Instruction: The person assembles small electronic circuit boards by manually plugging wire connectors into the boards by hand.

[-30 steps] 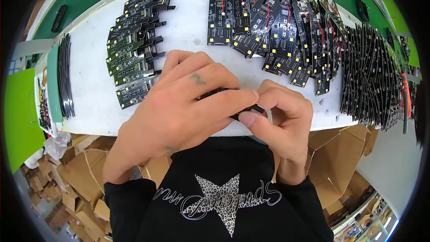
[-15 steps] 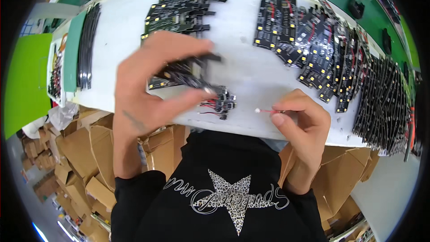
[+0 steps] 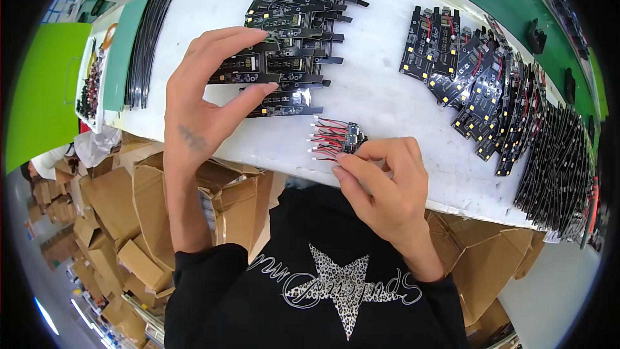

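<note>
My left hand (image 3: 203, 94) has its thumb and index finger closed around the opposite long edges of a black circuit board (image 3: 240, 66). This board overlaps a row of similar black boards (image 3: 284, 21) with yellow-white squares on them. At the table's near edge, my right hand (image 3: 391, 184) pinches at a small bunch of red-and-black wire leads (image 3: 330, 136) with white plugs. The leads run to little black parts (image 3: 352, 136), partly covered by the right fingers. A lead seems to run in between the right thumb and index finger, whose tips hide its end.
Boards with red wires (image 3: 481, 87) lie fanned out on the white table (image 3: 378, 45) at right, beside a heap of thin black strips (image 3: 558, 171). More black strips (image 3: 150, 45) lie at left near a white tray (image 3: 97, 116) of small parts. Cardboard boxes (image 3: 139, 268) stand below.
My right hand has moved left, from holding a red lead in free space to the bunch of leads. My left hand, blurred before with a tilted board, is now steadier over the row. The view has shifted.
</note>
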Demonstrator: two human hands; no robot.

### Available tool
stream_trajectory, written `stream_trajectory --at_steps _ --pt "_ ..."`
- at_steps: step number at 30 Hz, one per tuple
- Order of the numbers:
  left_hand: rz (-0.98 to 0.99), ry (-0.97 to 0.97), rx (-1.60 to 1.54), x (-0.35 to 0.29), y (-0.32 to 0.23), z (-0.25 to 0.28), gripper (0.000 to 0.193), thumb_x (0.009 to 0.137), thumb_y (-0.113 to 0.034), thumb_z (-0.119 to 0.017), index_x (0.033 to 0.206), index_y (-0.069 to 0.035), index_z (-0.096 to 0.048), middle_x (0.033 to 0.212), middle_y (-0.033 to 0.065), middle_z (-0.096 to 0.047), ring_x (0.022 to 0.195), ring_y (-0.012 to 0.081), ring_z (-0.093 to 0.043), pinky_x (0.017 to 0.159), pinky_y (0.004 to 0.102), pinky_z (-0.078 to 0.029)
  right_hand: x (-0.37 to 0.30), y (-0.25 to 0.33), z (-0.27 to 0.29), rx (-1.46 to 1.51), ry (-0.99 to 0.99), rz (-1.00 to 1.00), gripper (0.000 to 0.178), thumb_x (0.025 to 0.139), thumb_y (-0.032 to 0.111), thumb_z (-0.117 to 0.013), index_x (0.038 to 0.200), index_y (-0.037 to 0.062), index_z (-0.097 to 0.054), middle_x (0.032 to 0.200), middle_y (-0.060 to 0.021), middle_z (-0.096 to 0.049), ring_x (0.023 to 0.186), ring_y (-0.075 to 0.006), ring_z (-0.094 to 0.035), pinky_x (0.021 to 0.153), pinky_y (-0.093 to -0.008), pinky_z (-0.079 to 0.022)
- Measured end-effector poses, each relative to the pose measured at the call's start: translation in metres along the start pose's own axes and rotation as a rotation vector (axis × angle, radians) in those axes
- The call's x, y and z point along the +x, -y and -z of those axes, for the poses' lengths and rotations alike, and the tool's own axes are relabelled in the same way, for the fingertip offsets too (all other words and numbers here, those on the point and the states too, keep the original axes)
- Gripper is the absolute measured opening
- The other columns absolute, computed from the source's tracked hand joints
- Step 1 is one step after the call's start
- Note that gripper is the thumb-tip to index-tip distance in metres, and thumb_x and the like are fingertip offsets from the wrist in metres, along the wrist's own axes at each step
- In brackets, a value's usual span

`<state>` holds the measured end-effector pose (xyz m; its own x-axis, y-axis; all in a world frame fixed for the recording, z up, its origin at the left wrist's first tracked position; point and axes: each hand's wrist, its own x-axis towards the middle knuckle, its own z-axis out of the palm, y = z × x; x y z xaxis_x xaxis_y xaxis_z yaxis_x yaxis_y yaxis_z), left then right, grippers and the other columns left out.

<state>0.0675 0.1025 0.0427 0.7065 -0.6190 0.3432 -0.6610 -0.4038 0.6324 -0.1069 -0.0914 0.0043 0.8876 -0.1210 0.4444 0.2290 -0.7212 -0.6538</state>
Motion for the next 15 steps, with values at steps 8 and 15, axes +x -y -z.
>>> stream_trajectory --at_steps 8,15 --pt "-0.030 0.063 0.154 0.002 0.001 -0.010 0.057 0.070 -0.012 -0.086 0.124 -0.012 -0.069 0.133 0.0088 -0.061 0.123 0.0287 -0.055 0.103 0.0397 -0.047 -0.013 0.000 -0.004 -0.009 -0.006 0.009 0.028 0.067 0.001 -0.084 0.092 0.0095 -0.076 0.085 -0.0031 -0.062 0.074 -0.0210 -0.055 0.060 -0.0322 -0.041" --pt "-0.051 0.070 0.174 -0.002 -0.002 -0.020 0.064 0.067 -0.020 -0.090 0.127 -0.016 -0.068 0.143 0.0080 -0.052 0.132 0.0318 -0.046 0.109 0.0429 -0.042 -0.015 -0.004 0.003 -0.070 0.015 0.034 0.031 0.063 0.002 -0.080 0.093 0.0093 -0.074 0.088 -0.0024 -0.062 0.077 -0.0217 -0.057 0.062 -0.0328 -0.046"
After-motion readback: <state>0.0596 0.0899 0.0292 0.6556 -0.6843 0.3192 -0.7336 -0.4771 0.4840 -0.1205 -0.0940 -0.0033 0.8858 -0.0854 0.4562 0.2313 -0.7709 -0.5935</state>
